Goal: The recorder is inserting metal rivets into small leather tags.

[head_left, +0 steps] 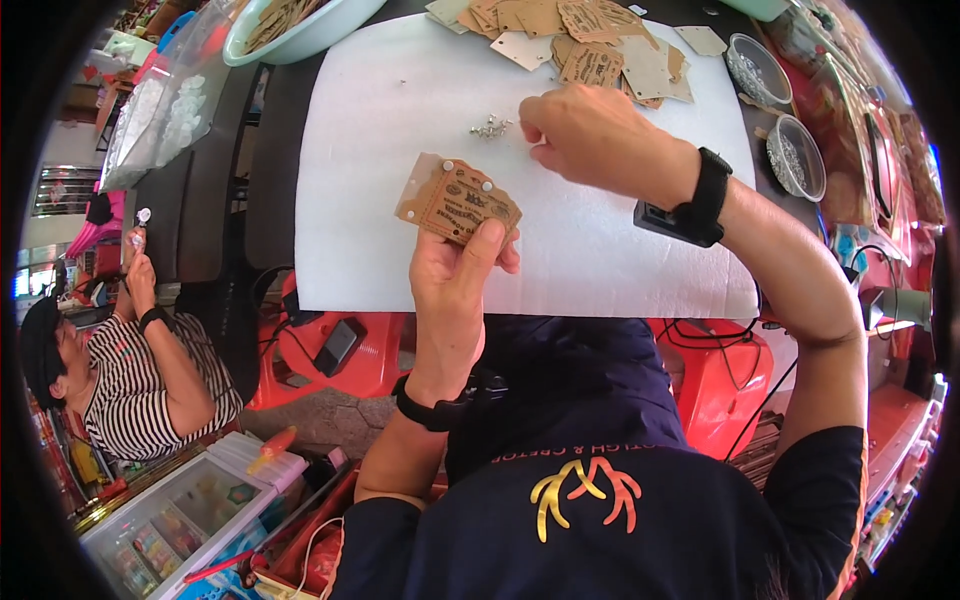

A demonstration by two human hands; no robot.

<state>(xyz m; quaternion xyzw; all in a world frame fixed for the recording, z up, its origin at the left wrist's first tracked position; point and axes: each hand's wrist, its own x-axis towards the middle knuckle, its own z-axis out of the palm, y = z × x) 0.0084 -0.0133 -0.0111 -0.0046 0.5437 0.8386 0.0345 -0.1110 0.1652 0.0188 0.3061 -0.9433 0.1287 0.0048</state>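
Fingers, L hand (448, 290): clamped on brown printed card (470, 205) w/ two round studs (487, 186), near-ctr over white mat (350, 220). R hand (595, 130): fingers curled, grip can't tell, just right of loose metal bits (490, 128). Far: card heap (590, 65). Far R: two clear tubs (821, 178). Far L: pale bowl (300, 47).

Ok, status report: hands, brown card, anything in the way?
Left hand gripping brown card, two round studs showing. Right hand beside small metal pieces, grip unclear. Card pile beyond, not between hands.
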